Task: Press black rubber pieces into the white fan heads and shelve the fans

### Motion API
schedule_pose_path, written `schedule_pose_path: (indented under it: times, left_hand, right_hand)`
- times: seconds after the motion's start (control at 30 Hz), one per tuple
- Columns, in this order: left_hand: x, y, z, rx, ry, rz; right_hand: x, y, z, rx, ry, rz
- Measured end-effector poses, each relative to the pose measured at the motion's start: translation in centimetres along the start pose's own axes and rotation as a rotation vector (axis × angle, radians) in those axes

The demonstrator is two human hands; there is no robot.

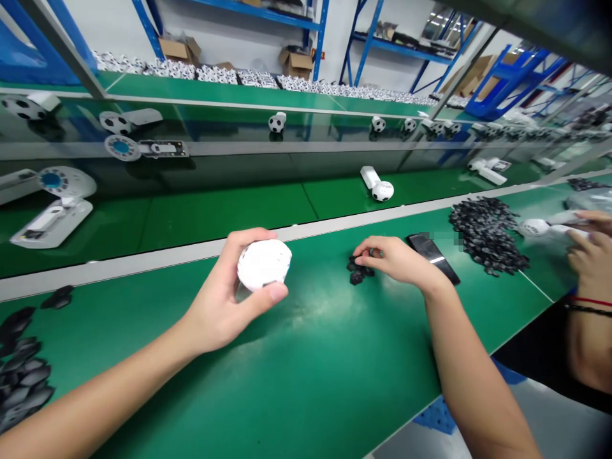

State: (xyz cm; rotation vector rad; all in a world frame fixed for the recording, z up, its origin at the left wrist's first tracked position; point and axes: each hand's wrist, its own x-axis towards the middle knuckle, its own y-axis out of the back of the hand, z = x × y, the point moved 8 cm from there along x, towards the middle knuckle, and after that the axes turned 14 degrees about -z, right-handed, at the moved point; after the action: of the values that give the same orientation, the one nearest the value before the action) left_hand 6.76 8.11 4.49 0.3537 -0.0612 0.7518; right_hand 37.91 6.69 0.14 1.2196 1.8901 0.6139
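My left hand [222,296] is closed round a rounded white plastic shell [264,263], holding it above the green table, thumb along the near edge and fingers behind. Its pale face is overexposed, so detail is lost. To the right, my right hand [389,258] reaches down to a little heap of small black plastic pieces [361,274]. Thumb and fingertips are pinched together at the heap's upper side, on what looks like one black piece, partly hidden by the fingers. A black phone [433,257] lies just beyond my right wrist.
A larger black-piece pile [488,233] lies right, more black pieces [23,376] left. A co-worker's hands [593,242] hold a white part at the far right. Along the green conveyor [268,204] behind a pale rail sit white units with football-patterned heads [382,190].
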Motion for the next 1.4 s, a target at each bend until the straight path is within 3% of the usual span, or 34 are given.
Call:
schedule_pose_path:
  times: [0.1, 0.3, 0.47, 0.53, 0.63, 0.73, 0.87, 1.1, 1.2, 1.3, 1.4]
  left_hand:
    - [0.1, -0.6, 0.6, 0.178, -0.121, 0.007]
    - [0.0, -0.8, -1.4, 0.397, -0.062, 0.069]
    - [-0.9, -1.9, -4.3, 0.022, 0.136, 0.047]
    - [-1.1, -2.9, -4.7, -0.088, 0.132, 0.018]
    - [-1.2, -3.7, -4.9, -0.106, 0.141, 0.039]
    - [-1.1, -4.1, -4.9, -0.007, 0.170, 0.067]
    - [-1.0, -4.2, -4.7, 0.062, 0.157, 0.084]
    - [-1.0, -4.7, -3.8, 0.135, 0.072, -0.021]
    - [-1.2, -5.1, -4.3, 0.127, 0.132, -0.087]
    - [-1.3, -5.1, -5.3, 0.133, 0.231, -0.066]
    - [-1.4, -4.8, -5.6, 0.187, 0.228, -0.008]
  right_hand:
    - [0.4, -0.5, -0.2, -0.060, 0.047, -0.005]
    - [1.0, -0.8, -0.1, -0.153, 0.057, -0.014]
    - [1.4, -0.9, -1.2, -0.125, 0.121, 0.093]
    - [1.5, -1.2, -1.4, 0.048, 0.082, 0.141]
    - [1.4, -3.2, -2.7, 0.454, 0.043, 0.108]
    - [0.6, -5.9, -6.5, 0.726, 0.155, 0.011]
    - [-0.5, -9.0, -11.1, 0.878, 0.335, -0.078]
    - [-0.7, -9.7, -11.2, 0.728, 0.316, 0.138]
    - [-0.9, -9.0, -11.4, 0.558, 0.298, 0.205]
    - [-1.1, -8.5, -11.9, 0.486, 0.321, 0.243]
    - [-1.1, -8.2, -12.2, 0.458, 0.352, 0.269]
